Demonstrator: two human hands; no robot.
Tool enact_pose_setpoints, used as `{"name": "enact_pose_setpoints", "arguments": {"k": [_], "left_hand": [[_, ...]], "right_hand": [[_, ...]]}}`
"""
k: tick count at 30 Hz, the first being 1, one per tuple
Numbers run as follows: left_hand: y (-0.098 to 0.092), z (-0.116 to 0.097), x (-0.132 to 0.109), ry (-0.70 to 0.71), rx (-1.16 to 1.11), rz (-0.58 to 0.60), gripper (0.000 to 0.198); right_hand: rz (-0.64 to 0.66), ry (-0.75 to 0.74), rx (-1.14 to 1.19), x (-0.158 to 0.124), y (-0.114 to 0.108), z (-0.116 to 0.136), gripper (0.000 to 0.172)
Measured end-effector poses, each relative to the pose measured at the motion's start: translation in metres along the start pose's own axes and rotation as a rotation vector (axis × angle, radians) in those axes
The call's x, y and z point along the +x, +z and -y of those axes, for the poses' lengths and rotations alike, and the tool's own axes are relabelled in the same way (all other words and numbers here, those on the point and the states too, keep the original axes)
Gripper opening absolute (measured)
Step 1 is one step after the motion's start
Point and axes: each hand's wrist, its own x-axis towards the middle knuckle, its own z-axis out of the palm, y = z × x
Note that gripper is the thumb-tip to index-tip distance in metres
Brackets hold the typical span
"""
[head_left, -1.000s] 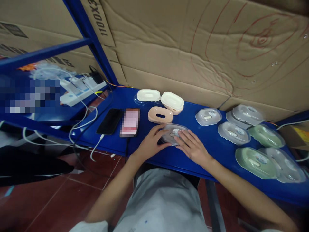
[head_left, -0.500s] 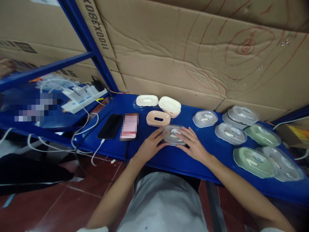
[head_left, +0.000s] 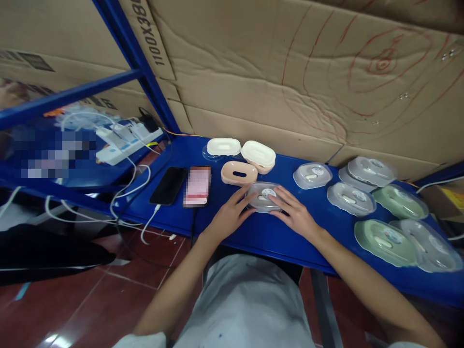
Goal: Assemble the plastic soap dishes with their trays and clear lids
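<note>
Between my two hands, on the blue table (head_left: 275,239), sits a grey soap box (head_left: 264,205) with a see-through lid and a round label. My left hand (head_left: 232,215) grips its left end, the thumb at the near side and the fingers at the far side. Around the right end my right hand (head_left: 295,212) curls in the same way. Just behind the box stands a peach soap box base (head_left: 229,179) with a dark oval slot. Farther back are a white soap tray (head_left: 224,146) over a clear lid and another white tray (head_left: 258,152) set in a peach base.
Several lidded soap boxes, grey (head_left: 351,199) and green (head_left: 386,243), lie to the right. A dark phone (head_left: 167,186) and a lit phone (head_left: 197,186) lie to the left, near white cables and a power strip (head_left: 126,145). Cardboard (head_left: 235,87) walls the back. Another person's hand (head_left: 12,94) shows far left.
The view has shifted slightly. My right fingers have slid from the lid's top toward the box's right end, uncovering more of the label. Both hands remain around the grey soap box.
</note>
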Motion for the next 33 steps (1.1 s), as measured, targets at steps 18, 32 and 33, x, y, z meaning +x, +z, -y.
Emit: {"name": "enact_pose_setpoints", "arguments": {"k": [18,32,33], "left_hand": [[-0.004,-0.005,0.001,-0.021,0.040,-0.065,0.049],[0.001,-0.031,0.008,-0.062,0.314,0.032,0.025],[0.000,-0.036,0.010,-0.001,0.258,0.074,0.027]], "right_hand": [[0.112,-0.025,-0.252,0.010,-0.030,-0.009,0.047],[-0.112,0.331,-0.529,0.005,-0.038,-0.046,0.048],[-0.091,0.268,-0.449,0.007,-0.037,-0.039,0.048]]}}
